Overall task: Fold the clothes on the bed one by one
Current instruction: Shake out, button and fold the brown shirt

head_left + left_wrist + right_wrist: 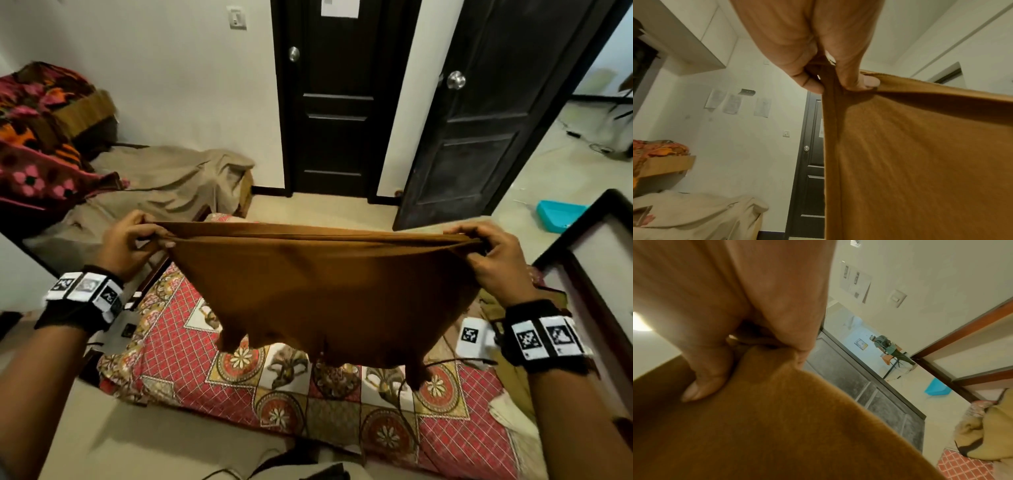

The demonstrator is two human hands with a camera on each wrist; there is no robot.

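You've got the brown cloth [329,291] stretched out in the air above the bed [308,404], its top edge pulled pretty much straight. Your left hand [132,240] has its fingers curled around one top corner, thumb pinching the fabric, and your right hand [493,253] is bunched tight around the other corner. The bottom of the cloth hangs loose just over the bed's patterned red sheet. A yellowish garment [986,431] sits on the bed, off to the cloth's right.
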